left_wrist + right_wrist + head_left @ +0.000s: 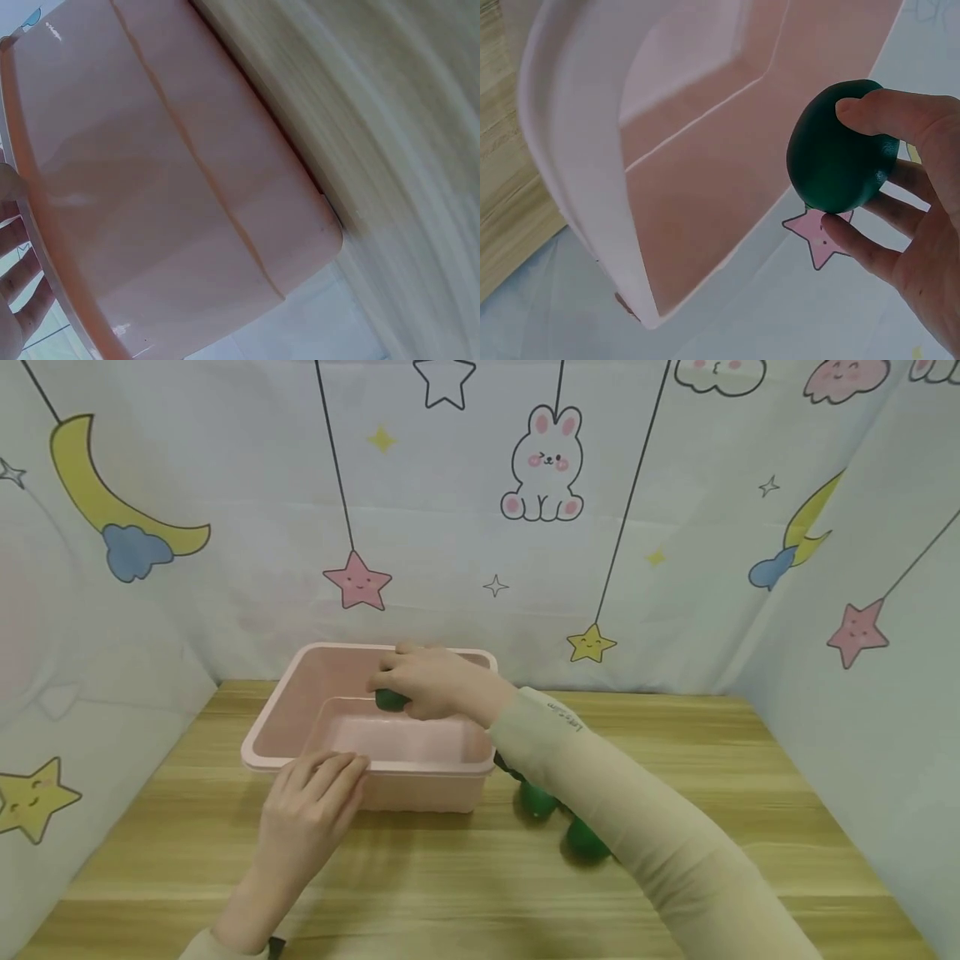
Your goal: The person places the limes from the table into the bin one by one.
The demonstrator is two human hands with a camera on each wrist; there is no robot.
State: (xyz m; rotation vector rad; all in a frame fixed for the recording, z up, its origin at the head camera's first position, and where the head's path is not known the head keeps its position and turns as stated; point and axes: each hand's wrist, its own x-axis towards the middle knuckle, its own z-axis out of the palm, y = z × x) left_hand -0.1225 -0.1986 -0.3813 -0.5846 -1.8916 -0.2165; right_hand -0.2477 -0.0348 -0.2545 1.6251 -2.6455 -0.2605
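Observation:
My right hand [435,681] holds a smooth dark green egg-shaped object [840,146] over the inside of a pink plastic bin [423,768]. In the right wrist view the thumb lies across the object's top and the fingers support its far side. My left hand [311,810] grips the bin's near rim at the left, fingers bent over the edge. The left wrist view shows the bin's outer wall [142,172], with the fingers [21,277] at the rim. Under my right forearm, more green rounded objects [537,800] lie on the table, partly covered by the sleeve.
The bin stands on a wood-grain table [450,885] near the back. A white cloth backdrop [450,510] with printed stars, moons and a rabbit surrounds the table at the back and both sides. Another green object [587,841] lies closer to me, right of the bin.

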